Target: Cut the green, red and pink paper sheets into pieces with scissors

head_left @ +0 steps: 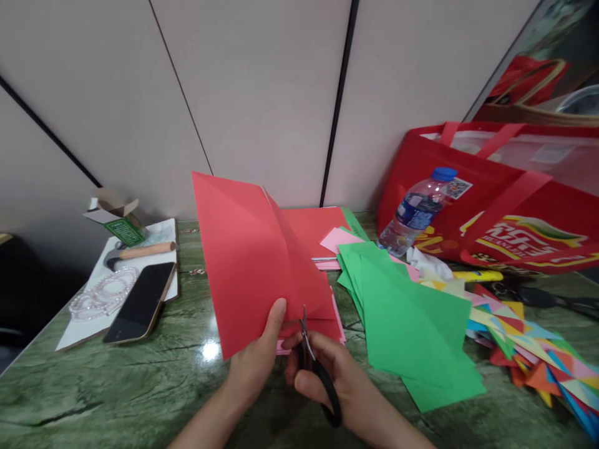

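Nearest the camera, in the head view, the right hand (334,365) is curling around the black-handled scissors (333,399), its fingers closing about the handles. The blades are pointing upward and meeting the lower part of a creased sheet of red paper (248,255); how far apart they are standing is hard to tell. The left hand (255,365) is gripping that sheet at its lower edge, the thumb lying flat on the near face and the other fingers hiding behind. The sheet is standing upright above the table (154,393), just left of the scissors.

Beyond it, more red paper (313,227) is lying near the wall. To the right, green sheets (412,318) are lying in an uneven, overlapping pile, and multicoloured folded paper (538,343) is stretching past them. A bottle (416,215) with a blue cap is leaning against a red bag (468,199), and a yellow marker (480,275) is lying below the bag. On the left, a phone (140,304), clear beads (103,296), a hammer (145,251) and a green box (125,231) are resting on a white board (75,330), the phone overhanging its edge.
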The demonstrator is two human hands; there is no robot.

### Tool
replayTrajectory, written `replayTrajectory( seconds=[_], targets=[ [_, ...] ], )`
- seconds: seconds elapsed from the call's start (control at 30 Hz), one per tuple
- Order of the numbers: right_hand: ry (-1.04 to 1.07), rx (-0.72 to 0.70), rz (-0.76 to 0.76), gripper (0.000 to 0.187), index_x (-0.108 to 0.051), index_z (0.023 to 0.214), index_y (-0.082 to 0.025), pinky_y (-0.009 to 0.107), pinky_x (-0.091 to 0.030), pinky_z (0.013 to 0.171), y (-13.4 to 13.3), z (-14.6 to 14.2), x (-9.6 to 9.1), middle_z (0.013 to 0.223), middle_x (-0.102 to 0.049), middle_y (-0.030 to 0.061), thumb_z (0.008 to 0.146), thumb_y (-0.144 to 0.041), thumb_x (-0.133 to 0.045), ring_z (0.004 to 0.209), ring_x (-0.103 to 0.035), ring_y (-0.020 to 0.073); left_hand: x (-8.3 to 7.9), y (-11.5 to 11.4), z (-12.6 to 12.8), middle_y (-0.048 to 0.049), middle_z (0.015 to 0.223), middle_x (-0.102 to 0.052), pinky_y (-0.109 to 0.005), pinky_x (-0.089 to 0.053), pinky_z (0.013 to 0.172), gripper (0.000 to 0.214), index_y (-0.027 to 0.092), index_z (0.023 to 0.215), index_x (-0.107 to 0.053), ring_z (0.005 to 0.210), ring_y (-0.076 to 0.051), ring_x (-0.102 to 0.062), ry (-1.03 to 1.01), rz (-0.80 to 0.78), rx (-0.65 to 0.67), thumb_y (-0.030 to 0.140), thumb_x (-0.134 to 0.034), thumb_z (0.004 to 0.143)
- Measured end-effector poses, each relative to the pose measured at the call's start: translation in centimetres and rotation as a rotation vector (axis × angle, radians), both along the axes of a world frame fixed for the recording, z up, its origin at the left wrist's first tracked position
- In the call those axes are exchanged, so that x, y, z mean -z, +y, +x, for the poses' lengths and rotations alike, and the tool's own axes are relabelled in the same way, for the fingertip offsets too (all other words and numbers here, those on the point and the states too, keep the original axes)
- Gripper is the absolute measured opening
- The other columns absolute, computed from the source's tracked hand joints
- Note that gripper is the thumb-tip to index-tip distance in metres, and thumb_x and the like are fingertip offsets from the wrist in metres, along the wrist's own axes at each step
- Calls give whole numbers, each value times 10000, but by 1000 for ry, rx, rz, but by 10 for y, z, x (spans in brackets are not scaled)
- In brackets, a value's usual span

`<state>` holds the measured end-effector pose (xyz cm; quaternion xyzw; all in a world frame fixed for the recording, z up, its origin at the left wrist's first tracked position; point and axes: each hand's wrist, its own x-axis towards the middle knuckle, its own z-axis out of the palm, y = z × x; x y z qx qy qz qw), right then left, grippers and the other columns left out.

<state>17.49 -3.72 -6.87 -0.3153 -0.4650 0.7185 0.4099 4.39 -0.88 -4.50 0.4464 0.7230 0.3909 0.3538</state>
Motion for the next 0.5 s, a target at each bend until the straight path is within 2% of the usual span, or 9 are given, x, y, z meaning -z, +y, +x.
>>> replayTrajectory(
  seconds=[0.17,0.3,0.5],
  targets=[
    [7,4,-21,424,-535,914,-172,221,-327,567,1,1,6,741,-505,-7,662,-484,-673,644,-419,109,1,-1,1,-82,1091,-637,-422,-237,1040,412,221,951,-620,1160,-300,-460,27,81,-27,533,-573,686],
    [18,3,-29,423,-537,925,-182,219,-335,569,1,1,7,745,-507,-10,656,-474,-682,644,-425,109,1,-1,1,-98,979,-673,-442,-260,1025,362,215,836,-639,1126,-313,-489,26,34,-7,537,-560,690],
    [6,15,-24,415,-551,912,-179,219,-363,583,0,2,6,751,-522,-9,637,-446,-710,655,-450,112,2,-1,1,-106,1071,-634,-456,-219,1038,397,214,903,-625,1156,-336,-452,63,71,-54,522,-605,654]
  ],
)
